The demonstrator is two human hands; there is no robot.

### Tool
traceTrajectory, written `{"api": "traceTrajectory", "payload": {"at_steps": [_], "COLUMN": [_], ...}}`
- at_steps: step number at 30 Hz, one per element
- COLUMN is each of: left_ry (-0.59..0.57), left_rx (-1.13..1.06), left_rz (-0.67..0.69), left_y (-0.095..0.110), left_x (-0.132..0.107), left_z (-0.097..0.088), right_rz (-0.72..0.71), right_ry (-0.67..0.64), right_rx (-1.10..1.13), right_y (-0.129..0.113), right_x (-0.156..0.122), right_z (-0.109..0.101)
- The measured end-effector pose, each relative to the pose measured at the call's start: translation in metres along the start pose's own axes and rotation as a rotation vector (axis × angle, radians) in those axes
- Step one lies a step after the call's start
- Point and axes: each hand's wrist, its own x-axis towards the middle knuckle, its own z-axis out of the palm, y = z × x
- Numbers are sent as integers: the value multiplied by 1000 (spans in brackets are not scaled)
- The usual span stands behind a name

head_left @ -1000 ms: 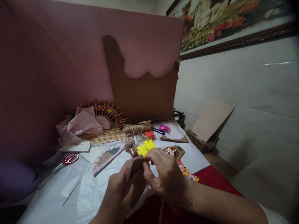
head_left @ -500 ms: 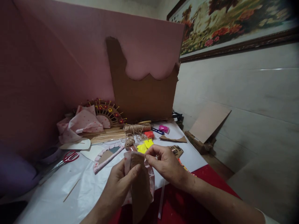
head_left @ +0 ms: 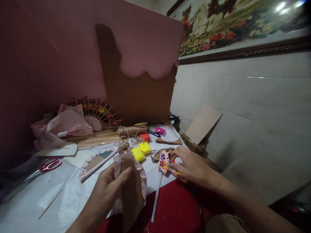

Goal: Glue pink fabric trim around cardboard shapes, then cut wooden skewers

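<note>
My left hand (head_left: 110,186) is closed on a piece of brown cardboard (head_left: 132,191), thumb across its face. Pale pink spotted fabric (head_left: 118,162) wraps the cardboard's edges and hangs loose along its right side. My right hand (head_left: 191,166) is at a flower-patterned glue gun (head_left: 164,161), thumb and fingers apart around its near end; whether they touch it I cannot tell. From the gun a clear glue stick (head_left: 156,199) points toward me, over the red surface.
Yellow packets (head_left: 141,151), a twine roll (head_left: 132,130) and a fabric-edged half-round piece (head_left: 97,161) lie beyond my hands. Red-handled scissors (head_left: 50,164) and a thin stick (head_left: 50,204) are at left. A large cardboard sheet (head_left: 141,97) stands at the back.
My right hand has let go of the fabric edge and moved right to the glue gun. My left hand still holds the cardboard. The view has shifted somewhat to the right.
</note>
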Motion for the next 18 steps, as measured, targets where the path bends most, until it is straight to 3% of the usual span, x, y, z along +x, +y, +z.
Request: {"api": "traceTrajectory", "payload": {"at_steps": [3, 6, 13, 16, 18], "left_ry": [-8, -7, 16, 11, -2], "left_rx": [13, 26, 39, 75, 94], "left_rz": [6, 11, 62, 79, 80], "left_y": [-1, -2, 4, 4, 1], "left_x": [0, 0, 0, -2, -2], "left_z": [0, 0, 2, 2, 2], "right_rz": [33, 77, 138, 272, 393], "right_ry": [-134, -182, 37, 82, 27], "right_rx": [-160, -65, 538, 880, 1060], "right_y": [6, 8, 22, 22, 20], "right_x": [-14, -21, -23, -25, -28], "right_z": [12, 25, 31, 31, 32]}}
